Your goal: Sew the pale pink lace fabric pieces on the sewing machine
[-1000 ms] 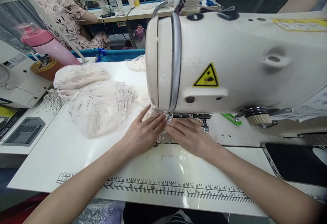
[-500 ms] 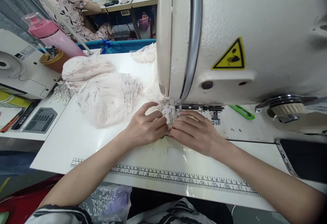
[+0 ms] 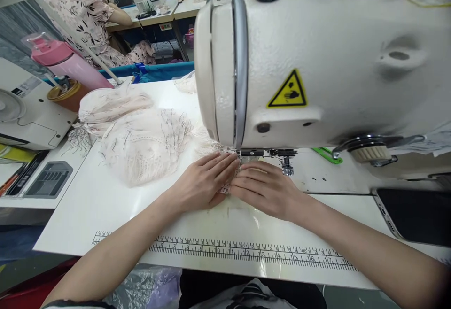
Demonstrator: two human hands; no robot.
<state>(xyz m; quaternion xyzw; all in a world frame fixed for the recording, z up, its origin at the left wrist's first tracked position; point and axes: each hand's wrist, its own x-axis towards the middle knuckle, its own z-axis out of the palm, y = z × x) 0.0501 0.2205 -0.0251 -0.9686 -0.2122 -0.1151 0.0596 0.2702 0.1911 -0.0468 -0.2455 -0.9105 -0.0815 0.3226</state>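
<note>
My left hand (image 3: pixel 206 180) lies flat on the lace edge (image 3: pixel 225 189) of a pale pink fabric, its fingers stretched toward the presser foot area of the sewing machine (image 3: pixel 221 74). Close by on the right, my right hand (image 3: pixel 266 188) rests with its fingers extended and lightly bent over the same lace, just in front of the needle area. Most of the lace under both hands is hidden. To the left, the sheer pale pink fabric (image 3: pixel 144 147) with dark thread-like marks lies bunched on the white table (image 3: pixel 116 210).
A green thread snipper (image 3: pixel 327 155) lies behind the machine's foot. A phone (image 3: pixel 412 215) sits at the right. On the left stand a pink bottle (image 3: pixel 70 62), a brown cup (image 3: pixel 65 95) and another machine (image 3: pixel 31 107). A ruler scale (image 3: pixel 246 251) runs along the front edge. Another person (image 3: pixel 81 22) sits beyond.
My left hand has gone from pinching the lace to lying flat with fingers stretched. The right hand stays nearly in place. The view has shifted, so the machine appears further left and lower.
</note>
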